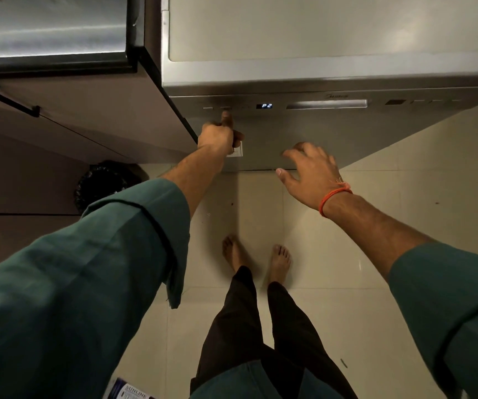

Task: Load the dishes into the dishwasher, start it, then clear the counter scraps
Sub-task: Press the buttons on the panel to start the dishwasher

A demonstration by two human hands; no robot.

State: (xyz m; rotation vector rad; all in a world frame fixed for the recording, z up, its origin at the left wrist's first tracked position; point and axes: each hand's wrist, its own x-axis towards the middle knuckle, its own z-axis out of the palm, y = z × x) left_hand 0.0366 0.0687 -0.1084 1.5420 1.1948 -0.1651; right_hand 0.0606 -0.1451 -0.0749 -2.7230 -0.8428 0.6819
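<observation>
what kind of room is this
Most likely a home kitchen: a freestanding dishwasher whose display reads P2, dark cabinets with a black handle beside it, and a tiled floor.

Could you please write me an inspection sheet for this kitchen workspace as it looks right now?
Surface: pale tiled floor; the dishwasher top shows bare.
Job's things: dishwasher door closed, display lit, reading P2; no dishes or scraps in view.
Clutter: printed package at the bottom edge; dark round object by the cabinet.
Hands: left hand has one finger on a panel button, other fingers curled, holding nothing; right hand open, fingers spread in front of the door.
Cables: nothing seen.
Surroundings: brown cabinet with a black handle, a steel surface above it; the person stands barefoot.
</observation>
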